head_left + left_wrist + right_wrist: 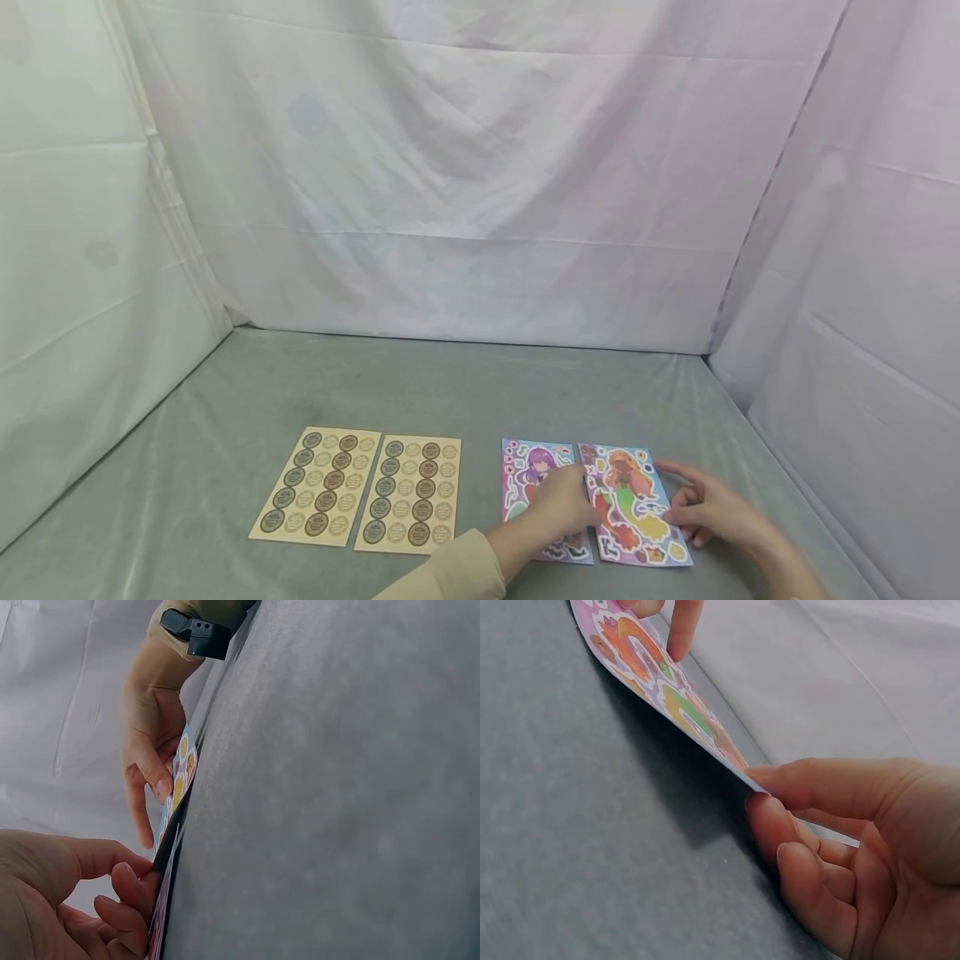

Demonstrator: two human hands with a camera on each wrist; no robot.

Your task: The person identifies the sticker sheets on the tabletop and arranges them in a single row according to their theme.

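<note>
A sticker sheet (633, 504) with an orange-haired mermaid lies at the front right, between my two hands. At its left edge, my left hand (558, 504) pinches it between thumb and finger. My right hand (716, 512) holds the right edge; in the right wrist view the thumb lies on top and a curled index finger underneath. That view shows the sheet bowed, its near edge lifted over a dark shadow. Just to the left, a second sticker sheet (540, 461) with a purple-haired mermaid lies partly hidden beneath my left hand and forearm.
Two tan sheets of round seal stickers, one farther left (315, 487) and one nearer the middle (408, 496), lie flat side by side. All rest on a grey table (465, 383). White curtains (450, 167) enclose its back and both sides.
</note>
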